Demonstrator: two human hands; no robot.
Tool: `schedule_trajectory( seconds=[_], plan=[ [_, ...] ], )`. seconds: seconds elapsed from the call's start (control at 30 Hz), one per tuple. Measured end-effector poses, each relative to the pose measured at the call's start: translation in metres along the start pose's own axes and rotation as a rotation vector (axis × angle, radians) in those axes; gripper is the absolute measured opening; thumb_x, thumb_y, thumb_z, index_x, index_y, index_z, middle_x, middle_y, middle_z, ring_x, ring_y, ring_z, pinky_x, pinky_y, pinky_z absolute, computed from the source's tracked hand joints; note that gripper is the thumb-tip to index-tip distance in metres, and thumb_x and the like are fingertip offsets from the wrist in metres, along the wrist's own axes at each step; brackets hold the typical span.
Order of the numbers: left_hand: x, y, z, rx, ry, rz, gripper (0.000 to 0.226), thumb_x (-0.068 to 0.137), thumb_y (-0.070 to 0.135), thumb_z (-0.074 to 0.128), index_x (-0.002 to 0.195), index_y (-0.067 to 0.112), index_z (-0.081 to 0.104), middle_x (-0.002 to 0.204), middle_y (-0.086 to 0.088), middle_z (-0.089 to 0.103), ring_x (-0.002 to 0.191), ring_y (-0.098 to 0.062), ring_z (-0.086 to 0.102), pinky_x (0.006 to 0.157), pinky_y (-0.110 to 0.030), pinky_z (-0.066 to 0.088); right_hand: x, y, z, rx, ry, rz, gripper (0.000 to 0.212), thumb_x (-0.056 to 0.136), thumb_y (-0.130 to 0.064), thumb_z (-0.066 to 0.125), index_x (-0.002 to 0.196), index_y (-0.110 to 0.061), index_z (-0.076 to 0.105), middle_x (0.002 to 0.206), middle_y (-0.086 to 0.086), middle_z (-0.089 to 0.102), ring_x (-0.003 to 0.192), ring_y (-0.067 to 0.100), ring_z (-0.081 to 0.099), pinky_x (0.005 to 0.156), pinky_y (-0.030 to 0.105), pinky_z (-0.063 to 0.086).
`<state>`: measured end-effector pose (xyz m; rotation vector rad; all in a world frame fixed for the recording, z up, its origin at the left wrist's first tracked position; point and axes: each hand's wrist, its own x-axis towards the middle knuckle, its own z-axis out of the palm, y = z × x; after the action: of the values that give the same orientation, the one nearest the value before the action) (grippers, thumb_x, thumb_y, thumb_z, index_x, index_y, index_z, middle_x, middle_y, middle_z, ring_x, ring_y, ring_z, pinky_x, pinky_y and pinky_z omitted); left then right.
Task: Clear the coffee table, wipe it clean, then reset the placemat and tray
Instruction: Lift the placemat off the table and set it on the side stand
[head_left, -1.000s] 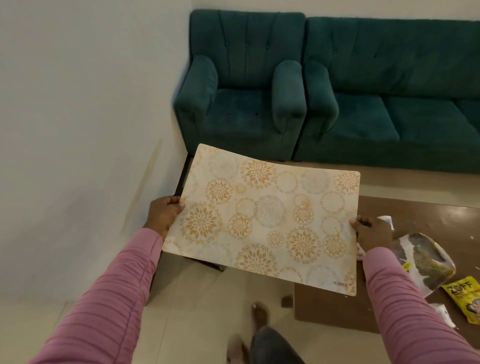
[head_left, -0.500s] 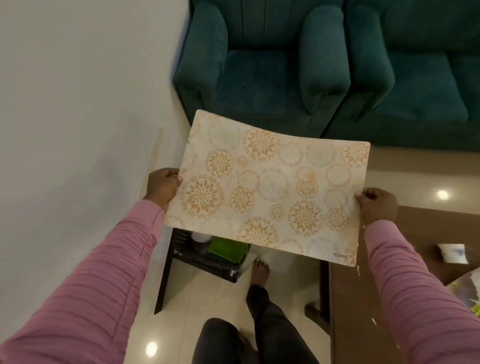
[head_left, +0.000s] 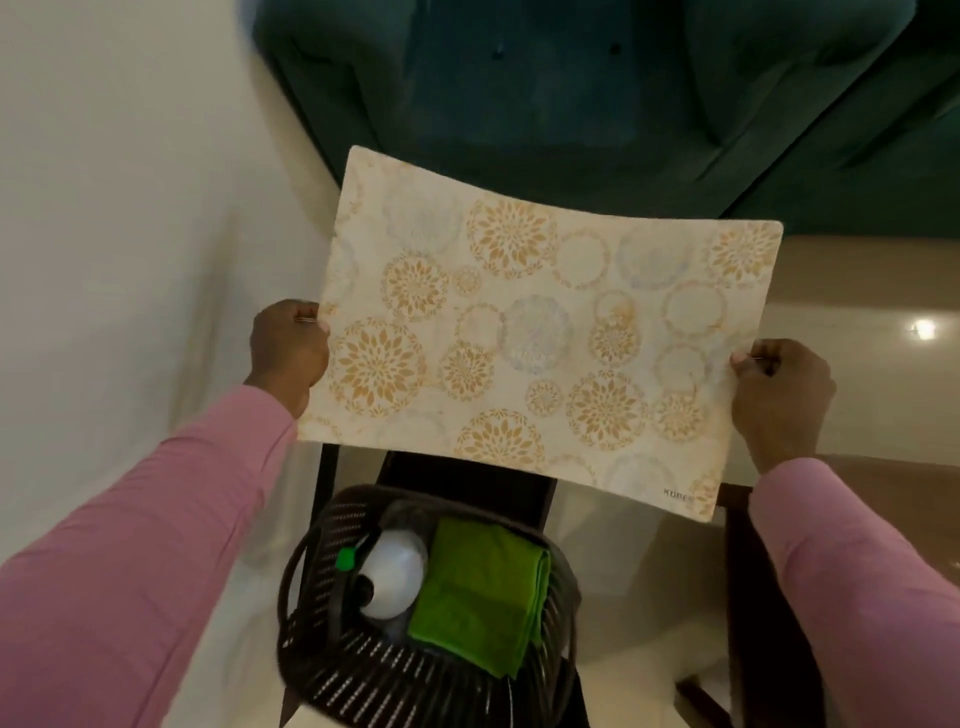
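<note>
1. Gripping the placemat (head_left: 545, 332) by its two short edges. The left hand (head_left: 288, 351) pinches the left edge and the right hand (head_left: 779, 395) pinches the right, fingers curled round the edge on both sides.
2. Placemat is in the air, roughly level, sagging slightly in the middle. It's cream with gold and grey floral rings.
3. Coffee table (head_left: 737, 571): only a dark brown edge and a strip of top show, at the right beside the pink right sleeve (head_left: 857, 597). The mat's near right corner is over that edge.
4. Room: plain pale wall (head_left: 130, 208) on the left, teal sofa (head_left: 519, 78) across the top, glossy cream floor (head_left: 857, 291) with a light reflection (head_left: 923, 328) on the right.
5. Below the mat's near edge is a dark woven basket (head_left: 363, 675) inside a dark frame (head_left: 467, 475). I cannot tell what the basket rests on.
6. Basket holds a folded green cloth (head_left: 483, 587) and, just left of it, a white bottle (head_left: 392, 571) with a green nozzle.
7. Writing: small print (head_left: 678, 492) in the mat's near right corner reads "KUBE", with the last letter blurred. No label is readable on the bottle.
</note>
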<state>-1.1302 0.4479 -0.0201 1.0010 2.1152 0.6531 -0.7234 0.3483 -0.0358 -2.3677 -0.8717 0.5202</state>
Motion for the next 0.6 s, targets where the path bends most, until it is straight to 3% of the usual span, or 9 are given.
schedule_trajectory(
  seconds=[0.17,0.27,0.43,0.6],
  plan=[
    [0.041,-0.052,0.027,0.053,-0.024,-0.085,0.023,0.092,0.0,0.054,0.106,0.01,0.068,0.107,-0.007,0.066,0.093,-0.026,0.063,0.079,-0.035,0.053,-0.008,0.038,0.06,-0.089,-0.095,0.065,0.023,0.094,-0.014,0.057,0.111,0.0,0.064,0.103,0.015,0.068,0.086,0.023,0.057,0.079,0.03,0.043],
    [0.054,-0.062,0.033,0.096,-0.038,-0.089,0.022,0.093,0.001,0.054,0.106,0.011,0.068,0.106,-0.006,0.066,0.092,-0.024,0.063,0.078,-0.033,0.052,-0.015,0.046,0.077,-0.104,-0.125,0.128,0.026,0.093,-0.015,0.058,0.113,0.0,0.063,0.105,0.017,0.068,0.093,0.029,0.061,0.083,0.035,0.047],
    [0.066,-0.073,0.041,0.122,-0.059,-0.13,0.021,0.092,0.0,0.054,0.104,0.01,0.068,0.106,-0.008,0.066,0.091,-0.025,0.062,0.079,-0.034,0.052,-0.02,0.044,0.091,-0.136,-0.167,0.174,0.022,0.094,-0.012,0.056,0.111,0.0,0.064,0.103,0.015,0.068,0.081,0.018,0.052,0.074,0.028,0.04],
    [0.063,-0.094,0.042,0.15,-0.069,-0.203,0.02,0.093,0.002,0.053,0.102,0.012,0.067,0.106,-0.008,0.066,0.092,-0.027,0.063,0.08,-0.036,0.052,-0.024,0.05,0.095,-0.161,-0.184,0.226,0.022,0.093,-0.013,0.058,0.111,-0.001,0.064,0.097,0.012,0.067,0.082,0.021,0.056,0.078,0.033,0.048]
  ],
)
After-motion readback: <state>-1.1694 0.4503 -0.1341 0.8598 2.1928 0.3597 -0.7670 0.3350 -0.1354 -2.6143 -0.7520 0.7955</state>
